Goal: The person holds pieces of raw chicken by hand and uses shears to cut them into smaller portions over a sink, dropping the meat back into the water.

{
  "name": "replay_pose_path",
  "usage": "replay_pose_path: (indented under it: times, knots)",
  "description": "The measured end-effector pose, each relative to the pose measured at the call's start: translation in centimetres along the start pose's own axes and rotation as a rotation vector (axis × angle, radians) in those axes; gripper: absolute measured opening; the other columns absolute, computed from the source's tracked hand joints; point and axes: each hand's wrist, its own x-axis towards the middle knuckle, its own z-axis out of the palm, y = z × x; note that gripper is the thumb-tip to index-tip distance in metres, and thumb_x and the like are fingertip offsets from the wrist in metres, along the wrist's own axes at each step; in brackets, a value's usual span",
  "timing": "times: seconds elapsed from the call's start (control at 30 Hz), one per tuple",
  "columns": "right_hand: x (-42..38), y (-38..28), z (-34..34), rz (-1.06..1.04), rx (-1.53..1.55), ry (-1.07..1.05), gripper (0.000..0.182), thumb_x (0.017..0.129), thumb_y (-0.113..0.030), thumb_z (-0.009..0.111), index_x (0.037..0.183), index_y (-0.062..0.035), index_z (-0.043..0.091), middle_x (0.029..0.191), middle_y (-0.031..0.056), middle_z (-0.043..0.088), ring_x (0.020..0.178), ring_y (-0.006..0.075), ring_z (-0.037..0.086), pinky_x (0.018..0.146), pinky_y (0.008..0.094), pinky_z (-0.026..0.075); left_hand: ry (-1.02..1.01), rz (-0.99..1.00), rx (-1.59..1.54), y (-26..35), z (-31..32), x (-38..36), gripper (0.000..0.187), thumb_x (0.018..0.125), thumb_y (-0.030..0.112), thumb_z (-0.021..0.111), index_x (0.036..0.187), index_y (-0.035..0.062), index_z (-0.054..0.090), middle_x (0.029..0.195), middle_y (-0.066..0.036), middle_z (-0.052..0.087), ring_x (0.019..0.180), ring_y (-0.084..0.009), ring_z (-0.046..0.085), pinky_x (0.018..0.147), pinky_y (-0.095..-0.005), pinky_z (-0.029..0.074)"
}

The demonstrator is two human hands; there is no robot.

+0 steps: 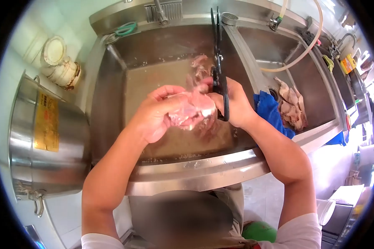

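Note:
My left hand (151, 114) is closed on a pink, wet piece of raw meat (189, 108), held over the large sink basin (106, 95). My right hand (239, 103) grips a pair of black scissors (218, 54), with the blades pointing away from me toward the back of the sink and slightly apart. Fingers of the right hand reach the meat's right edge. Behind and below my hands, more raw meat (200, 62) lies in the cloudy water (147, 83).
A blue cloth (272, 112) hangs over the divider beside the right basin, which holds more raw meat pieces (293, 103). At the back are a faucet (161, 14) and green-handled scissors (126, 28). A big steel pot (70, 145) stands on the left; a hose (320, 29) arches over the right basin.

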Motion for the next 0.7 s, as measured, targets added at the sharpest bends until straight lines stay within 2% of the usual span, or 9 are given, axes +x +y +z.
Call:
replay_pose_path:
  times: [0.07,0.13,0.2,0.27,0.33,0.37,0.47,0.5,0.7]
  knots:
    - [0.3,1.8,-0.3,-0.137,0.027,0.024,0.029,0.088,-0.007,0.065,0.113,0.0045,0.056,0.100,0.0055,0.063,0.094,0.0126,0.059,0.086,0.0286,0.048,0.065,0.086,-0.062,0.2,-0.5,-0.1,0.021,0.093,0.015,0.066,0.110,0.0046,0.060,0.104,-0.009,0.067,0.090,-0.0216,0.066,0.075,-0.0376,0.055]
    - [0.3,2.7,-0.5,-0.229,-0.007,0.010,0.041,0.082,0.002,0.061,0.122,0.0022,0.051,0.108,0.0057,0.059,0.102,0.0123,0.056,0.090,0.0289,0.047,0.103,0.191,-0.130,1.0,-1.9,0.6,0.020,0.093,0.013,0.066,0.110,0.0048,0.061,0.104,-0.008,0.067,0.094,-0.0203,0.065,0.081,-0.0354,0.054]
    - [-0.5,1.7,-0.1,-0.216,-0.166,-0.001,0.043,0.080,0.001,0.060,0.122,0.0009,0.050,0.107,0.0052,0.058,0.100,0.0121,0.055,0.090,0.0285,0.046,0.099,0.221,-0.148,2.0,-2.6,0.5,0.028,0.095,0.017,0.062,0.119,0.0025,0.057,0.114,-0.008,0.064,0.102,-0.0186,0.062,0.090,-0.0336,0.050]
    - [-1.0,2.6,0.1,-0.306,-0.391,-0.106,0.043,0.079,-0.005,0.064,0.119,0.0003,0.051,0.096,0.0045,0.058,0.082,0.0134,0.055,0.074,0.0299,0.049,0.068,0.301,-0.092,2.0,-3.6,1.1,0.046,0.097,0.028,0.057,0.131,-0.0024,0.052,0.127,-0.011,0.060,0.106,-0.0181,0.060,0.093,-0.0340,0.047]
    - [-1.8,1.9,1.3,-0.187,-0.629,-0.143,0.036,0.078,-0.007,0.067,0.110,0.0009,0.052,0.089,0.0102,0.058,0.073,0.0192,0.056,0.067,0.0343,0.048,0.049,0.337,-0.231,2.6,-3.7,1.0,0.030,0.095,0.015,0.060,0.122,0.0017,0.055,0.119,-0.010,0.061,0.104,-0.0193,0.061,0.091,-0.0352,0.050]
    - [-2.0,1.0,1.9,-0.149,-0.669,-0.161,0.033,0.077,-0.010,0.071,0.101,0.0008,0.051,0.085,0.0164,0.057,0.070,0.0288,0.057,0.066,0.0391,0.048,0.057,0.345,-0.255,2.8,-3.5,0.8,0.027,0.095,0.011,0.060,0.120,0.0026,0.055,0.117,-0.010,0.062,0.104,-0.0196,0.061,0.091,-0.0356,0.051]
    - [-2.0,0.9,2.4,-0.128,-0.866,-0.173,0.038,0.076,-0.015,0.072,0.105,0.0011,0.052,0.094,0.0219,0.059,0.086,0.0421,0.061,0.077,0.0478,0.049,0.118,0.361,-0.231,4.0,-2.1,-0.5,0.026,0.094,0.005,0.060,0.119,0.0030,0.054,0.116,-0.011,0.061,0.105,-0.0200,0.061,0.093,-0.0361,0.051]
    - [-2.0,1.3,2.5,-0.213,-0.914,-0.148,0.036,0.076,-0.014,0.070,0.102,0.0022,0.051,0.095,0.0220,0.059,0.086,0.0422,0.061,0.076,0.0490,0.049,0.119,0.384,-0.252,4.3,-1.9,-0.4,0.027,0.094,0.004,0.059,0.120,0.0030,0.053,0.116,-0.011,0.061,0.105,-0.0200,0.061,0.094,-0.0361,0.051]
    - [-1.9,1.9,2.8,-0.238,-0.971,-0.050,0.034,0.074,-0.012,0.070,0.097,0.0028,0.049,0.092,0.0233,0.058,0.083,0.0427,0.060,0.074,0.0496,0.049,0.081,0.436,-0.343,3.9,-2.0,-0.3,0.027,0.093,0.002,0.059,0.120,0.0044,0.052,0.117,-0.010,0.060,0.107,-0.0193,0.060,0.094,-0.0350,0.051]
